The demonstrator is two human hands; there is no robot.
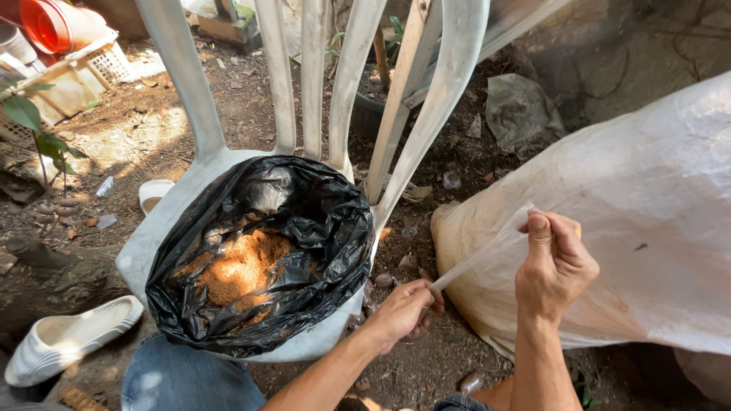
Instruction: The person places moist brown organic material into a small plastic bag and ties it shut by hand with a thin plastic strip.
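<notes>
While both hands (402,310) (554,266) pinched the sack (647,228) edge, a black bag (304,221) of sawdust (242,268) sat on the chair (190,183) beside.

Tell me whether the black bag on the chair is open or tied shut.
Open. The black bag sits on the white chair with its mouth spread wide, showing brown sawdust-like material inside.

Outdoor yard, bare dirt ground (251,99) littered with debris, dappled sunlight upper left. White plastic chair (304,84) centre frame, slatted back. White shoe (68,335) lower left. Red bucket (53,23) and white crate (84,68) upper left. Green seedling (38,129) left edge.
</notes>
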